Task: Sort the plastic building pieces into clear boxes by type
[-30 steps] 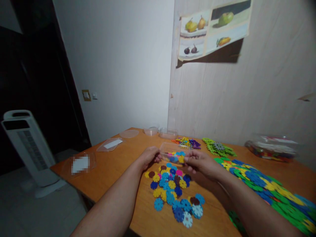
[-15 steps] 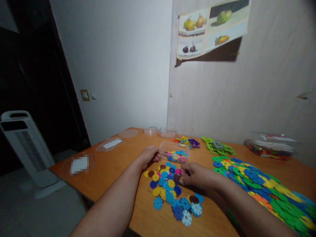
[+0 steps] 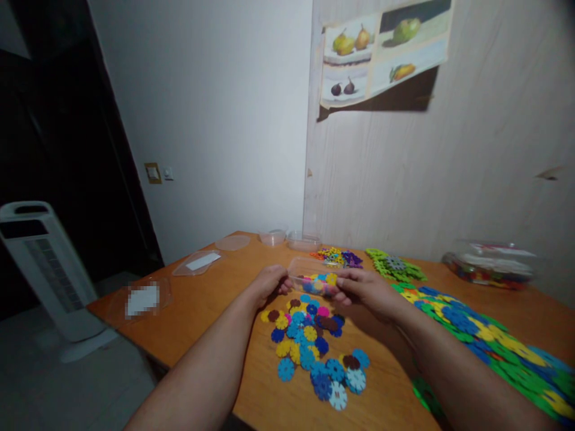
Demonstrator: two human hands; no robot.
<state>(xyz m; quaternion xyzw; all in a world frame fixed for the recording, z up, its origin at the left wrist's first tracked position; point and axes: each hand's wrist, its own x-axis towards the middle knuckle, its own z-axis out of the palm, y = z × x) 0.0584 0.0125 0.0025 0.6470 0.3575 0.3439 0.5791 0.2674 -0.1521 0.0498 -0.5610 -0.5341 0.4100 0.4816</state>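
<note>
A small clear plastic tub [image 3: 309,270] with several coloured snowflake discs inside is held a little above the wooden table [image 3: 215,299]. My left hand [image 3: 269,284] grips its left end. My right hand [image 3: 366,290] is at its right end, fingers at the rim, with a yellow disc [image 3: 331,279] at the fingertips. Just below the tub lies a loose pile of flat discs [image 3: 312,350] in blue, yellow, brown and pink.
A long mat of joined green, blue and yellow discs [image 3: 485,338] runs along the right. Smaller disc clusters [image 3: 395,266] and a filled clear box [image 3: 492,266] sit at the back. Clear lids [image 3: 200,262] and empty tubs [image 3: 305,240] lie left and behind. A tower fan [image 3: 42,269] stands on the floor.
Half a second ago my right hand was down on the disc pile; it has come back up to the tub's right end with a yellow disc. My left hand stayed on the tub.
</note>
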